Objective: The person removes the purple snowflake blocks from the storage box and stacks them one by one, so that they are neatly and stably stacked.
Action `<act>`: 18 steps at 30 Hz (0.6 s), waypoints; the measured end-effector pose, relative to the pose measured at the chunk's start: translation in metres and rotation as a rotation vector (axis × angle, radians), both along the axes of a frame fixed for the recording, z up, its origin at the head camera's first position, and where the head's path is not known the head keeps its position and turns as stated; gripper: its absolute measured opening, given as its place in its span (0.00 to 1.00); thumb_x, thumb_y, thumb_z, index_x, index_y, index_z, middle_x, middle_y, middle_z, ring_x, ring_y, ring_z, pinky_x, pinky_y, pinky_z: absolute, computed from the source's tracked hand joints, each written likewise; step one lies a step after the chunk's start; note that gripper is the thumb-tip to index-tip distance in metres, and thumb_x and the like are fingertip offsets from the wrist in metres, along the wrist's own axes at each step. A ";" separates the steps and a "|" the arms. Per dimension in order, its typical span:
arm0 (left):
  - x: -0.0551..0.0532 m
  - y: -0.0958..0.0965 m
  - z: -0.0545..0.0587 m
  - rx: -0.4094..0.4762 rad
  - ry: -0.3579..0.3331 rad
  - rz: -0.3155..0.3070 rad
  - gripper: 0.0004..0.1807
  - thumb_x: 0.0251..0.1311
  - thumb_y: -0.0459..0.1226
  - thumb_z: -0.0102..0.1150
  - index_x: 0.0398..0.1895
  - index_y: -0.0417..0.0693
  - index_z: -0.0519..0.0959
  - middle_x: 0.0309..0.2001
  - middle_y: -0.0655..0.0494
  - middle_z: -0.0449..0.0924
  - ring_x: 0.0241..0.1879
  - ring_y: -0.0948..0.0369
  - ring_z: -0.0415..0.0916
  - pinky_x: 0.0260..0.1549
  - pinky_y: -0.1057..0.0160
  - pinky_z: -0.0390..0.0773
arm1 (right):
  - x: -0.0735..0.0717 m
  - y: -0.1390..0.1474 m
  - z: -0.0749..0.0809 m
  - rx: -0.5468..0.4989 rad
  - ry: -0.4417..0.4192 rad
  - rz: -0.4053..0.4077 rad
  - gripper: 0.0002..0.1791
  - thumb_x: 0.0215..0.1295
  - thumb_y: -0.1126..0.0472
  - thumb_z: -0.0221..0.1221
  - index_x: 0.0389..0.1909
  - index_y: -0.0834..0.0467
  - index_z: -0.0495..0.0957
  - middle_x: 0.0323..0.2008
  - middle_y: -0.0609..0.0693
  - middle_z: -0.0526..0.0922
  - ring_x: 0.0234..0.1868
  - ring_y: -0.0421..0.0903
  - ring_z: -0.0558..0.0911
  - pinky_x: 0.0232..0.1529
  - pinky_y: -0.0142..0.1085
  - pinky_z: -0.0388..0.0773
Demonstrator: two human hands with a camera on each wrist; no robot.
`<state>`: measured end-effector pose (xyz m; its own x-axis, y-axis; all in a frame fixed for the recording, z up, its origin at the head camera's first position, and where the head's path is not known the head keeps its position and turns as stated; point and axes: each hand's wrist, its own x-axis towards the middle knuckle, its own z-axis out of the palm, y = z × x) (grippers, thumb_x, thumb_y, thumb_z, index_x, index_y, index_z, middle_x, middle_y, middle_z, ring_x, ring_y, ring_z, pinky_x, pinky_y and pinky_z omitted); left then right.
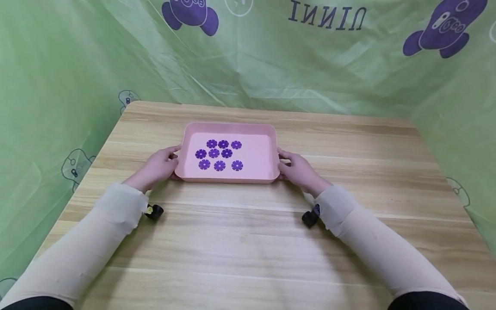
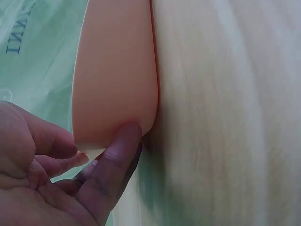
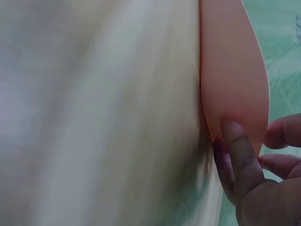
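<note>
A shallow pink tray (image 1: 255, 153) with rounded corners lies across the middle of the view, long side facing me. Inside it, several purple flower-shaped pieces (image 1: 214, 153) sit in rough rows, mostly toward the left. My left hand (image 1: 159, 165) grips the tray's left end, and my right hand (image 1: 296, 170) grips its right end. In the left wrist view, a fingertip presses the tray's outer wall (image 2: 115, 70) near the corner, low by the table. The right wrist view shows fingers at the matching corner of the wall (image 3: 235, 70), some of them beneath its lower edge.
The tray is at a light wood-grain table (image 1: 240, 249), toward its far edge. Green printed curtains (image 1: 271, 73) hang behind the table and along both sides. A small black device (image 1: 155, 212) is strapped at the left wrist, another (image 1: 311, 216) at the right.
</note>
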<state>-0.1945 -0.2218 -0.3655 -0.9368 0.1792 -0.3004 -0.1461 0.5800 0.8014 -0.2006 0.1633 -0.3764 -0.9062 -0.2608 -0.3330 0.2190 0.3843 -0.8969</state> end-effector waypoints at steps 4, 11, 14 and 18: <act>0.006 0.001 0.001 -0.017 0.024 -0.017 0.32 0.77 0.29 0.40 0.81 0.32 0.49 0.55 0.29 0.71 0.40 0.50 0.80 0.33 0.62 0.85 | 0.010 0.003 0.001 0.008 0.011 0.010 0.34 0.79 0.69 0.46 0.82 0.59 0.51 0.78 0.59 0.60 0.58 0.54 0.77 0.49 0.34 0.84; 0.014 0.012 -0.001 -0.156 0.096 -0.085 0.31 0.76 0.30 0.39 0.79 0.29 0.53 0.58 0.28 0.74 0.48 0.44 0.79 0.49 0.49 0.82 | 0.027 0.013 -0.001 0.015 0.025 0.013 0.34 0.79 0.69 0.46 0.82 0.61 0.50 0.78 0.63 0.59 0.64 0.57 0.75 0.52 0.35 0.83; 0.019 0.017 0.000 -0.229 0.164 -0.147 0.31 0.77 0.33 0.41 0.78 0.27 0.54 0.62 0.26 0.73 0.57 0.39 0.75 0.60 0.40 0.74 | 0.034 0.017 -0.002 0.048 0.043 0.011 0.34 0.79 0.69 0.47 0.82 0.62 0.49 0.77 0.64 0.59 0.65 0.58 0.74 0.52 0.35 0.83; 0.024 0.020 0.002 -0.340 0.241 -0.250 0.45 0.76 0.51 0.54 0.80 0.29 0.50 0.72 0.24 0.60 0.71 0.33 0.60 0.70 0.34 0.58 | 0.038 0.020 -0.002 0.079 0.068 0.005 0.34 0.79 0.68 0.48 0.82 0.63 0.50 0.77 0.65 0.60 0.66 0.58 0.74 0.51 0.35 0.83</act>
